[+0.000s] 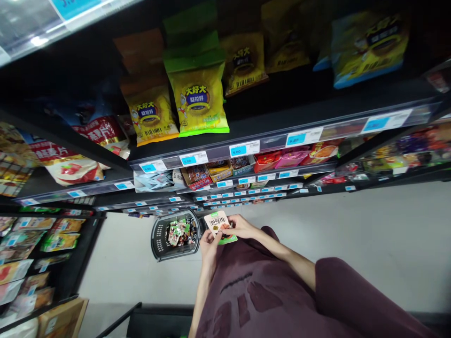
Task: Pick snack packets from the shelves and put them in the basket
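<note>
**Shop aisle: 2 hands, 2 packets, 1 basket**

Packets held: 2. One small flat beige snack packet (216,219), printed with dark characters, is carried uppermost. One green-edged packet (229,240) is seen partly beneath it and touching it. Both are held in front of the maroon garment (253,291), just right of the basket.

Left hand (209,245): fingers pressed together, with the near left corner of the small flat beige snack packet pinched against the thumb.

Right hand (242,227): fingers curled, with the right edge of the same packet pinched.

Basket: 1. A dark grey plastic shopping basket (157,239) is set on the pale floor (352,234), left of the hands. Small green and red packets are heaped inside it, and their number cannot be told.

Far shelf: 2 yellow foil bags stand at the front, one green-topped (197,98) and one orange-topped (151,112). 5 blue-and-white price labels (244,148) are fixed along the rail.
</note>
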